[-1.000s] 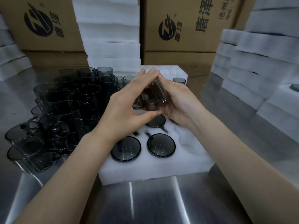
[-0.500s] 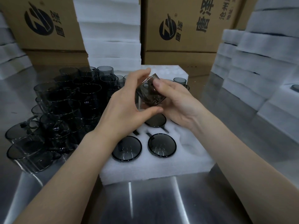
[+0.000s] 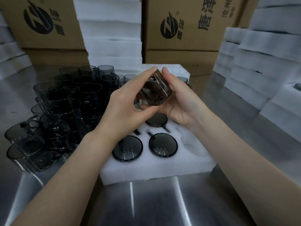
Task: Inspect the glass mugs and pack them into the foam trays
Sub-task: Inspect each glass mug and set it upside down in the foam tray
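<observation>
A smoky grey glass mug is held tilted in the air above the white foam tray. My left hand grips it from the left, thumb under it and fingers over its top. My right hand cups its right side, fingertips on the upper edge. The tray lies on the steel table and holds three mugs upside down in its pockets: two at the front and one partly hidden under my hands.
A crowd of several loose grey mugs stands on the steel table to the left of the tray. Stacks of white foam trays rise behind and along the right. Cardboard boxes line the back.
Both hands have turned the mug between them, tipping it to a new angle, and lifted it slightly. The tray and its three mugs have not moved.
</observation>
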Demonstrator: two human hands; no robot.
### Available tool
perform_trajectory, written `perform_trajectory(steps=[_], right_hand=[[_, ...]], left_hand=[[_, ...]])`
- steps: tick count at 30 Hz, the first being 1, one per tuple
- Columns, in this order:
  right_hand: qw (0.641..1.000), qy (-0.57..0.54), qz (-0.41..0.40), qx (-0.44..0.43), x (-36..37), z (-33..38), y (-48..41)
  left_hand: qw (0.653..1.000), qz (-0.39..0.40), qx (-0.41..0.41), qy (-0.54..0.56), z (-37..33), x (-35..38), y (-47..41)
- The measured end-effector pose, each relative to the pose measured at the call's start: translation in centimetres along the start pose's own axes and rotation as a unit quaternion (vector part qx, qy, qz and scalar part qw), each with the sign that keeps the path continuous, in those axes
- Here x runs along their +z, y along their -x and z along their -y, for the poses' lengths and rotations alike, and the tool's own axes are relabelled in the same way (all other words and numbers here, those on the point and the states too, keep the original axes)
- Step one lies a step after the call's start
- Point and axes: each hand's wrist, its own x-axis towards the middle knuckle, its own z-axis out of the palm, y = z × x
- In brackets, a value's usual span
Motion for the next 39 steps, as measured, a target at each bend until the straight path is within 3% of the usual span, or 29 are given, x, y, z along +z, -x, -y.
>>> perform_trajectory(steps=[5, 12, 17, 20, 32, 36, 39], right_hand=[[0.999, -0.01, -0.029, -0.019, -0.8, 0.2, -0.1], [0.989, 0.085, -0.094, -0.078, -0.5, -0.6, -0.2], [0.991, 0.104, -0.026, -0.084, -0.1, -1.0, -0.1], [0.979, 0.175, 0.015, -0.102, -0.2, -1.1, 0.1], [0.986, 0.132, -0.017, -0.099, -0.5, -0.6, 0.1], [0.991, 0.093, 0.042, -0.088, -0.5, -0.7, 0.0], [0.986, 0.127, 0.057, -0.089, -0.7, -0.9, -0.1]], left_hand=[[1.0, -0.002, 0.022, 0.015, 0.2, 0.0, 0.1], [0.999, 0.044, -0.018, -0.013, 0.6, 0.1, -0.2], [0.997, 0.029, -0.067, -0.031, 0.6, 0.2, 0.0], [0.996, 0.011, -0.087, -0.028, 0.7, 0.1, 0.1], [0.999, -0.001, -0.031, -0.026, 0.2, 0.0, 0.2], [0.999, -0.014, -0.033, -0.003, 0.3, -0.1, 0.2], [0.996, -0.031, -0.058, 0.059, 0.3, -0.2, 0.2]])
